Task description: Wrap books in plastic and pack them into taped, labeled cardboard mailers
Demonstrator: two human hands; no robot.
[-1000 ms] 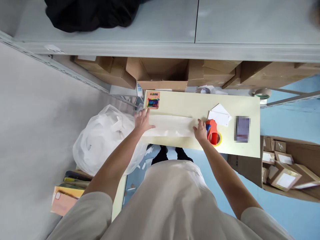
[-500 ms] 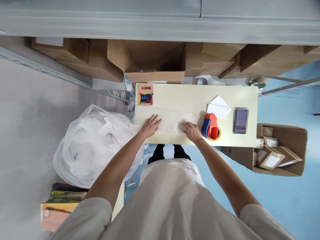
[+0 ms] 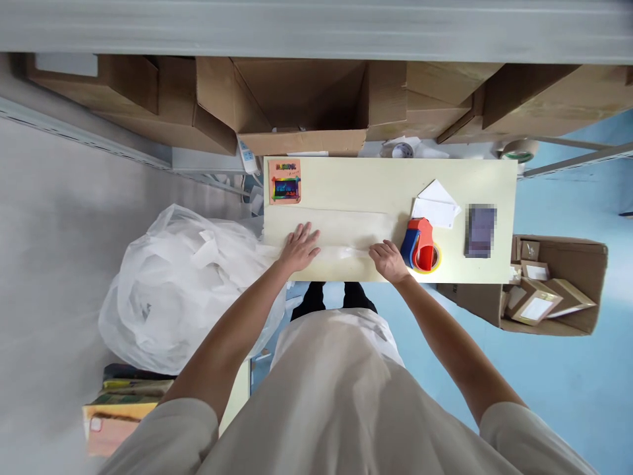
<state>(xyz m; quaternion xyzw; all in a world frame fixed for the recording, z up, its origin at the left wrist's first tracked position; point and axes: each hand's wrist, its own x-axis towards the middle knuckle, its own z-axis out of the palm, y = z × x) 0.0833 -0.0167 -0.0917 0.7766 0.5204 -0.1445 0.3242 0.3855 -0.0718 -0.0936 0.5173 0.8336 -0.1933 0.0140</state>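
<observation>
A strip of thin white wrapping sheet (image 3: 341, 225) lies along the near half of the table, its front edge slightly lifted and creased. My left hand (image 3: 299, 248) rests on the sheet's left part, palm down with fingers spread. At the right end of that front edge, the fingers of my right hand (image 3: 388, 260) are pinched on the sheet. Just right of this hand is a red and blue tape dispenser (image 3: 419, 244) with a yellow-edged roll. A pink printed packet (image 3: 285, 181) lies at the table's back left corner.
White cards (image 3: 435, 204) and a blurred dark rectangular item (image 3: 480, 231) lie on the table's right. Left is a big bundle of white wrap (image 3: 173, 290); right, a carton (image 3: 596, 290) holding small boxes. Behind stand cardboard boxes (image 3: 304, 142) under a shelf beam (image 3: 316, 30).
My right hand has moved slightly right and its fingers have closed on the sheet's near edge, which is now raised and creased. My left hand stays flat in nearly the same spot.
</observation>
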